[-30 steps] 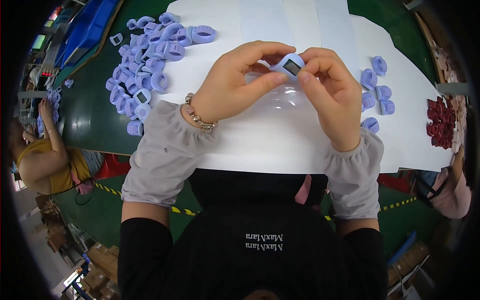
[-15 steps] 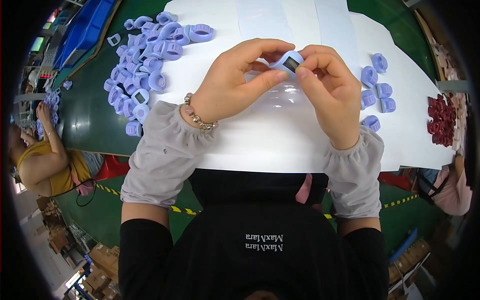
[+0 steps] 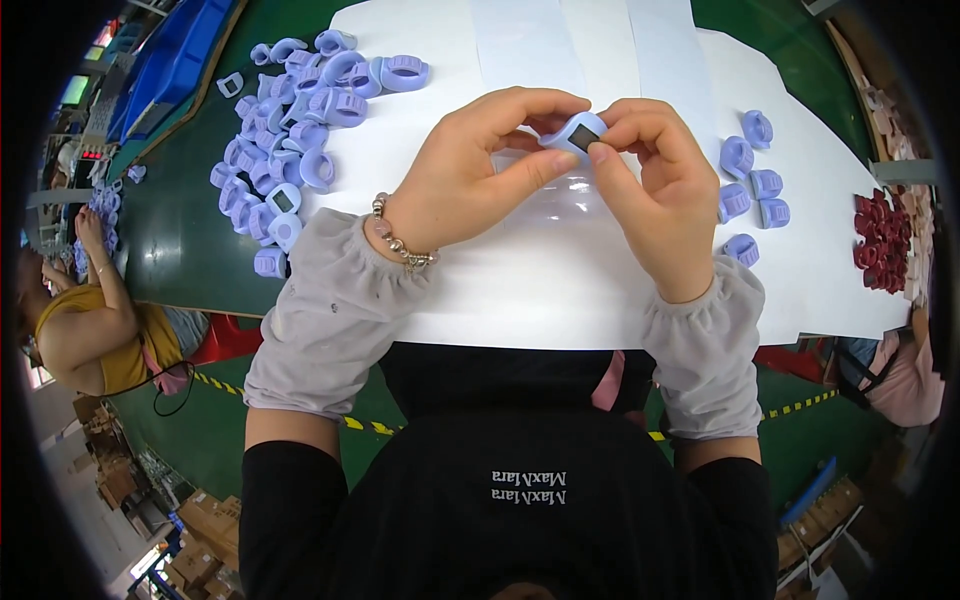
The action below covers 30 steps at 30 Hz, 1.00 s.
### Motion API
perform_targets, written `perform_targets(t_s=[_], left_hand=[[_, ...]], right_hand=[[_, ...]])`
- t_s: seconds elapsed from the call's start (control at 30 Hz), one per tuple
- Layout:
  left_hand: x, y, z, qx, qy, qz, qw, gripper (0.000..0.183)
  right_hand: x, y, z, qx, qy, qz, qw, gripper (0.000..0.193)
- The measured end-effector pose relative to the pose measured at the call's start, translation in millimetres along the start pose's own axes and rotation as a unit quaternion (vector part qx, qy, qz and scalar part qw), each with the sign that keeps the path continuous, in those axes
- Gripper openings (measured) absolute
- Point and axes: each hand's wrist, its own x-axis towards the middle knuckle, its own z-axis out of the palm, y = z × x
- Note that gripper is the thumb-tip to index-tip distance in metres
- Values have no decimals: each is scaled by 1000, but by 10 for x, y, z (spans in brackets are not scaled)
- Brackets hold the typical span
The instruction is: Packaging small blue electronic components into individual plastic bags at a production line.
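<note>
Above the white sheet, my left hand [image 3: 480, 165] and my right hand [image 3: 655, 180] hold a small lavender digital watch [image 3: 562, 143] between them. Its dark rectangular display [image 3: 582, 137] faces up. The left thumb and fingers pinch the curved band, and the right thumb and forefinger grip the display end. Fingers hide parts of the band. Below the hands lies a glossy, see-through plastic piece [image 3: 568, 200], partly covered; its kind is unclear. A heap of similar lavender watches [image 3: 270, 140] lies to the left, and several more [image 3: 738, 158] sit to the right of my right hand.
White paper [image 3: 520, 290] covers much of the green table [image 3: 170, 235]. Dark red pieces [image 3: 882, 240] are piled at the far right. A blue tray [image 3: 180, 60] stands at the upper left. A person in yellow [image 3: 90, 320] sits at the left, another in pink [image 3: 905, 380] at the right.
Both hands and the watch have come slightly nearer to me. The watch has turned a little, so its display shows more fully; the grip on it stays.
</note>
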Motion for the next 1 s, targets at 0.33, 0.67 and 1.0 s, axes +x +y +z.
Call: perform_targets(t_s=[0.33,0.67,1.0], left_hand=[[1,10,15,-63,-8,-27,998,48],[18,-250,-536,373,187,132,899,29],[33,-220,-570,254,240,20,937,20]], right_hand=[[57,-213,-16,93,14,222,971,17],[-65,-213,-897,-270,159,177,933,26],[100,-235,-563,-322,-42,10,946,18]])
